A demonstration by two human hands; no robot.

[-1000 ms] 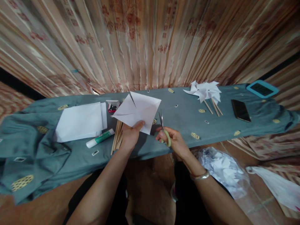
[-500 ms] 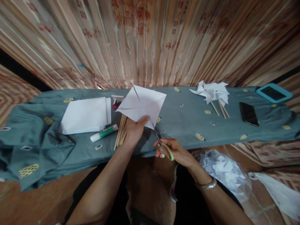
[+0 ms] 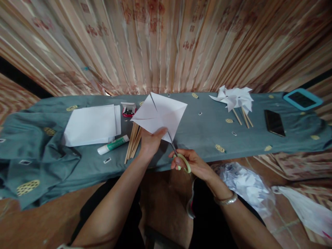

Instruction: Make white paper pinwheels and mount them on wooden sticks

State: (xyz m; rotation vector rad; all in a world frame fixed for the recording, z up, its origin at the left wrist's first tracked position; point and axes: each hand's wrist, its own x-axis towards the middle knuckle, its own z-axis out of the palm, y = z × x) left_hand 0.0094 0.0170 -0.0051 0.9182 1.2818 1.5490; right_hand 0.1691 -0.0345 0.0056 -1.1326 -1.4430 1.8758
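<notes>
The left hand (image 3: 150, 143) pinches a paper square (image 3: 166, 110) near its lower edge, thumb on top, holding it above the tabletop (image 3: 202, 135). Two slits run in from the square's top and left corners. The right hand (image 3: 193, 162) grips the scissors (image 3: 175, 151) by their pale green handles, the blades at the square's near corner, pointing inward. Below and left of the square lie sticks (image 3: 133, 142), with a glue tube (image 3: 113, 145) just beside them, then a paper stack (image 3: 89, 126). Pinwheels (image 3: 238, 99) and a phone (image 3: 275, 122) lie well to the right.
</notes>
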